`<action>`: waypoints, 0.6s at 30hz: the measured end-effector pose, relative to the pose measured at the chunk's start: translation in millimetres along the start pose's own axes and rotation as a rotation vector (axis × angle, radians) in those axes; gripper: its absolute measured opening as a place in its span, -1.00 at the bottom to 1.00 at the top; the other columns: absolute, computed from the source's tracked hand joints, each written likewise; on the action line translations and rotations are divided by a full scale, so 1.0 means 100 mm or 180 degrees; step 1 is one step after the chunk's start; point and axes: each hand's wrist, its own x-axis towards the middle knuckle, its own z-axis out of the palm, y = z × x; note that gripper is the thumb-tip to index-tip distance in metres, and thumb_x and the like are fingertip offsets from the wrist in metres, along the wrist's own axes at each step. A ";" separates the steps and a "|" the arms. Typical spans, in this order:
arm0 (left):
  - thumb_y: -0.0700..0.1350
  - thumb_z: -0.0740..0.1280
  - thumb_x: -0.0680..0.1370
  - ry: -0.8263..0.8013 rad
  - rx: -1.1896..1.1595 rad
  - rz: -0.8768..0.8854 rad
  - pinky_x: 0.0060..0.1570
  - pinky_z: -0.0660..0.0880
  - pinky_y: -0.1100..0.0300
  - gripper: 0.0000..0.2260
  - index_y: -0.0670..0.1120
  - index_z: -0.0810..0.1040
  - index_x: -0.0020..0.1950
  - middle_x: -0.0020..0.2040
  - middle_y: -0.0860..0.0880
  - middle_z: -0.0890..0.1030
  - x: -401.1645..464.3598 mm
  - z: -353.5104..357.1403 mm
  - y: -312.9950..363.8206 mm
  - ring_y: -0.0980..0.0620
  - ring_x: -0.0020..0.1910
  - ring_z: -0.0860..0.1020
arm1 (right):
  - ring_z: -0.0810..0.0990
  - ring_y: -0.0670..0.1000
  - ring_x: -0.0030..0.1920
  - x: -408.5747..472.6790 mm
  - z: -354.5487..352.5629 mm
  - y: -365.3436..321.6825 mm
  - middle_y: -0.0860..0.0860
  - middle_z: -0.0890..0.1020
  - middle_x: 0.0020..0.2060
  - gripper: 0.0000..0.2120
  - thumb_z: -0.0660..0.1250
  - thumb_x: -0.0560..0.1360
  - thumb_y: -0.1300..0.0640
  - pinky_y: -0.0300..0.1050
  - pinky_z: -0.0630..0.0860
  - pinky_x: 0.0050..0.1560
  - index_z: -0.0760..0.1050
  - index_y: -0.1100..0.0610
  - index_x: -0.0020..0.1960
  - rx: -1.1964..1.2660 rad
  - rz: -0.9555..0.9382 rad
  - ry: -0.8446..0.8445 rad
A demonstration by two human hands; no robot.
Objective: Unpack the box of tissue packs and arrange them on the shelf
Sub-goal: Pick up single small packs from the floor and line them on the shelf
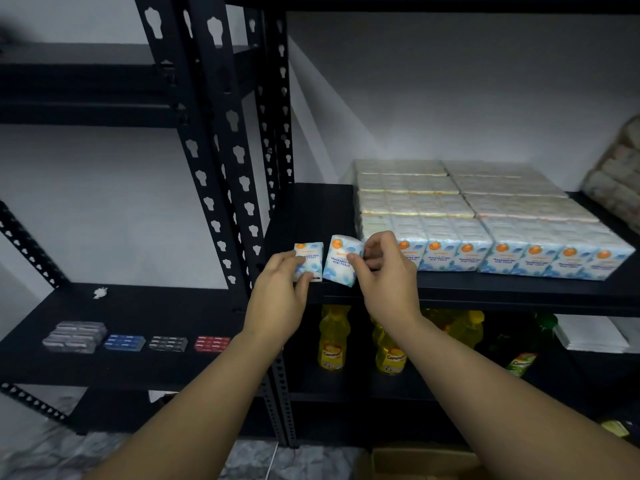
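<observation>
The left hand [277, 292] pinches one tissue pack [307, 260] upright at the black shelf's [485, 289] front edge. Just beside it, the right hand [388, 271] grips a second pack [341, 259], tilted (possibly not yet resting on the shelf). Further right, bundled tissue packs [485, 220] fill the shelf in rows.

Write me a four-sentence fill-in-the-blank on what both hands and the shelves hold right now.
1. Each hand grips one ____ tissue pack.
2. The left hand holds the upright pack; the right hand holds the ____ pack.
3. The stacked tissue packs lie to the ____ of the hands.
4. The bottles below are ____.

Missing words: mini; tilted; right; yellow
</observation>
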 end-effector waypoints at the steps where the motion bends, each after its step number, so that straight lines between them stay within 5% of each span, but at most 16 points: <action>1: -0.06 0.35 0.65 0.0007 0.0017 -0.0003 0.20 0.35 0.33 -0.67 -0.11 0.56 0.40 0.44 0.04 0.49 0.00 -0.01 -0.02 0.03 0.33 0.51 | 0.63 -0.19 -0.14 -0.01 0.02 0.00 -0.12 0.62 -0.16 -0.83 0.44 0.59 0.08 -0.30 0.58 -0.22 0.43 -0.01 -0.01 -0.0084 -0.0035 -0.0020; 6: -0.09 0.38 0.63 0.0074 0.0064 0.0084 0.23 0.39 0.31 -0.70 -0.11 0.60 0.36 0.41 0.02 0.54 -0.02 -0.02 -0.08 0.04 0.31 0.54 | 0.60 -0.13 -0.11 0.00 0.12 0.05 -0.06 0.63 -0.13 -0.90 0.39 0.62 0.04 -0.21 0.56 -0.12 0.60 0.06 0.00 -0.0431 -0.0236 -0.0092; 10: -0.10 0.40 0.62 0.0076 0.0072 0.0162 0.21 0.46 0.24 -0.71 -0.12 0.63 0.33 0.38 -0.01 0.58 -0.02 -0.03 -0.12 0.01 0.30 0.57 | 0.62 -0.14 0.03 -0.04 0.17 0.08 -0.08 0.62 0.09 -0.64 0.46 0.55 -0.05 -0.21 0.64 0.03 0.61 0.10 0.28 -0.0376 -0.0111 -0.0356; 14: -0.11 0.40 0.62 0.0038 0.0081 0.0189 0.18 0.45 0.25 -0.72 -0.12 0.63 0.33 0.38 -0.02 0.58 -0.02 -0.02 -0.14 0.00 0.30 0.57 | 0.52 -0.13 0.21 -0.06 0.14 0.14 -0.11 0.52 0.24 -0.46 0.59 0.39 -0.03 -0.25 0.56 0.17 0.61 0.11 0.31 -0.0453 -0.0297 -0.0758; 18: -0.10 0.37 0.64 0.0016 0.0082 0.0153 0.12 0.51 0.21 -0.73 -0.10 0.61 0.33 0.39 0.00 0.56 -0.03 -0.02 -0.15 -0.01 0.27 0.58 | 0.51 -0.09 0.22 -0.08 0.15 0.16 -0.08 0.51 0.22 -0.59 0.55 0.47 0.04 -0.11 0.57 0.25 0.63 0.13 0.27 -0.0707 -0.0410 -0.0649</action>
